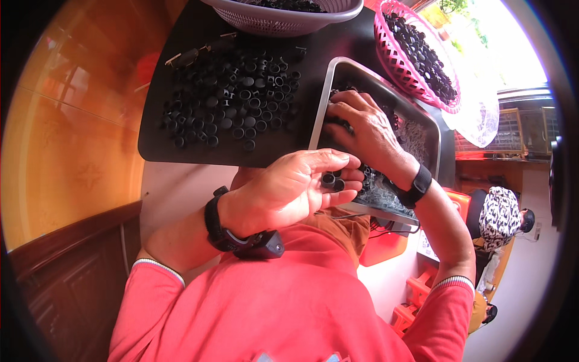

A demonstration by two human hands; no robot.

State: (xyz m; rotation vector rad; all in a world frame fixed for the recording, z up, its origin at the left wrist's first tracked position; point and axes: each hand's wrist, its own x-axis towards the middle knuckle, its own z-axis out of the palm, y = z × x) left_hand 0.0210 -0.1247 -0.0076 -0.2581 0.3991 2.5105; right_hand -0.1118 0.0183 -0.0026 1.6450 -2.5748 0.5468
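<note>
My left hand is cupped palm-up at the near edge of a metal tray and holds two small black rings in its fingers. My right hand reaches into the tray, fingers curled down among the small black parts lying there. Whether it grips one I cannot tell. Both wrists wear black bands. A heap of several black rings lies on the black board left of the tray.
A grey plastic basket stands at the far edge and a pink basket full of black parts at the far right. A wooden wall is on the left. Another person in a patterned cap sits at the right.
</note>
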